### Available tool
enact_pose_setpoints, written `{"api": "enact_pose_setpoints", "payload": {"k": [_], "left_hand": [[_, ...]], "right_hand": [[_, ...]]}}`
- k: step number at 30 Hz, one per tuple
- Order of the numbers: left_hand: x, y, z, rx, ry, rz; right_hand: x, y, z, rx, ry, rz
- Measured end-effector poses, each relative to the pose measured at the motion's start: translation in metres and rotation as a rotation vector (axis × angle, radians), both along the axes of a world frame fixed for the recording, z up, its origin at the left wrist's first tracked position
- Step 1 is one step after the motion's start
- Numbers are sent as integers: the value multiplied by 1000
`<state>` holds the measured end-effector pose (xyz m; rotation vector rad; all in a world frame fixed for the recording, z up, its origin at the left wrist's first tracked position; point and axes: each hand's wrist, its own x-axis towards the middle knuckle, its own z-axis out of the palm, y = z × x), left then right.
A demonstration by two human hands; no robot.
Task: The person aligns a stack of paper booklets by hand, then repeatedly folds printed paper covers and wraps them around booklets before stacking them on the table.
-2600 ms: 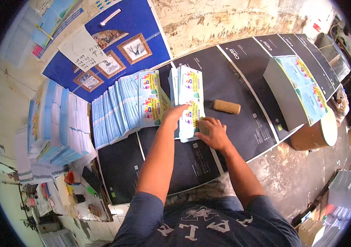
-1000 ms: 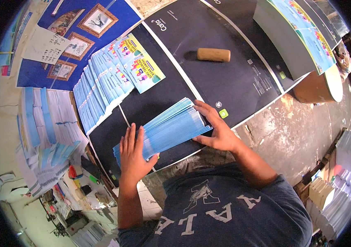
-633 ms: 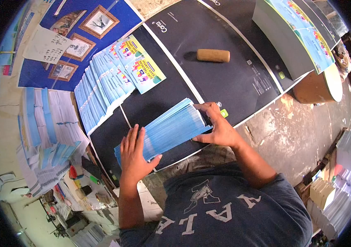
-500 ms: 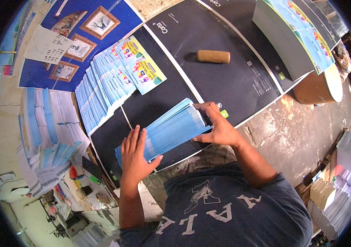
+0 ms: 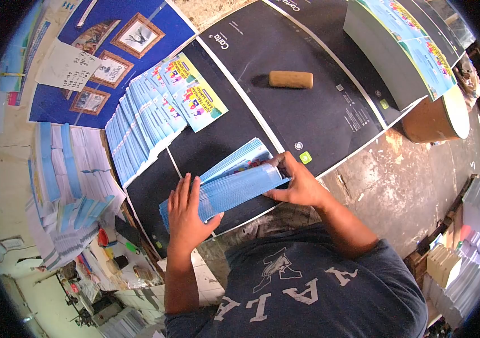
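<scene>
A row of thin blue booklets point(image 5: 234, 188) stands on edge on the black board, slanting from lower left to upper right. My left hand point(image 5: 188, 213) grips its left end, fingers over the top and thumb on the near side. At the other end, my right hand point(image 5: 301, 183) pinches the near portion of the booklets between thumb and fingers. Behind that portion, a few booklets lean away, and a gap shows part of a colourful printed cover point(image 5: 245, 165). The fingertips of my right hand are partly hidden by the booklets.
Overlapping booklets with yellow and blue covers point(image 5: 198, 101) lie at the far left. A brown rectangular block point(image 5: 290, 79) rests on the black board point(image 5: 313, 121). A tall booklet stack point(image 5: 375, 56) stands far right, near a brown round container point(image 5: 437, 121). Paper stacks point(image 5: 76, 160) are at left.
The row has split: my right hand has drawn the near booklets towards me, opening a gap and exposing a printed cover. My left hand has stayed at the left end.
</scene>
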<state>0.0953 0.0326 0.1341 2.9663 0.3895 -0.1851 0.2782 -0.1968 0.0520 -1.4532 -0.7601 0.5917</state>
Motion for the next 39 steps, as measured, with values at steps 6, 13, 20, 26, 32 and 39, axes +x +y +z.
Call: {"api": "enact_pose_setpoints", "payload": {"k": [6, 13, 20, 26, 32, 39], "left_hand": [[0, -3, 9, -3, 18, 3], [10, 46, -9, -347, -16, 165], [-24, 69, -66, -81, -247, 356], [-127, 138, -90, 67, -161, 569], [-26, 36, 9, -379, -252, 186], [2, 41, -36, -592, -254, 98]], "right_hand": [[0, 7, -3, 103, 25, 183], [2, -51, -21, -66, 201, -98], [50, -140, -25, 12, 314, -483], [70, -118, -29, 101, 220, -499], [66, -57, -7, 28, 130, -245], [94, -46, -18, -71, 72, 122]]}}
